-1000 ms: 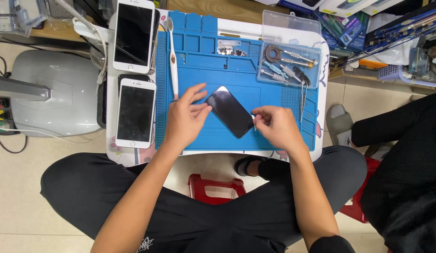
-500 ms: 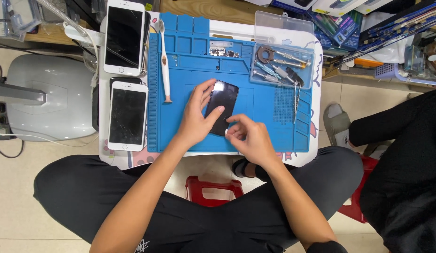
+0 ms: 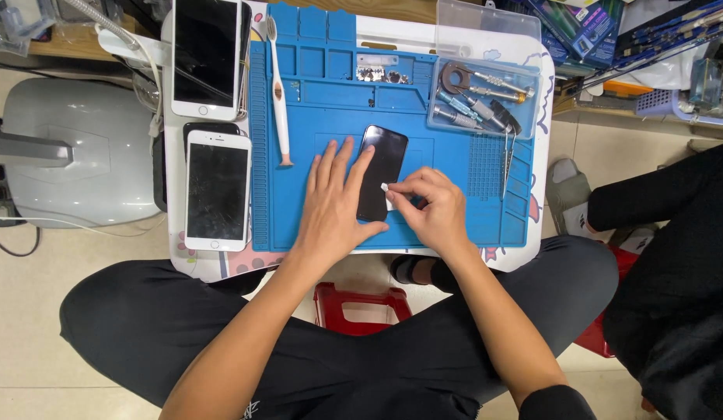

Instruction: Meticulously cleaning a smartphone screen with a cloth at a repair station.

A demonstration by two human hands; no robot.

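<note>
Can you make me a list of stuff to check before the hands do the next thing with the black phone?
1. Black phone lies flat on the blue mat: ok.
2. Left hand presses on the phone to steady it: ok.
3. Right hand pinches a small white tab at the phone's edge: ok.
4. Tab firmly gripped: cannot tell.
5. Tool tray apart from the hands: ok.
6. White brush apart from the phone: ok.

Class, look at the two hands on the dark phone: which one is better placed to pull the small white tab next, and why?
Probably the right hand: its fingertips already pinch the white tab at the dark phone, while the left hand lies flat, steadying it.
</note>
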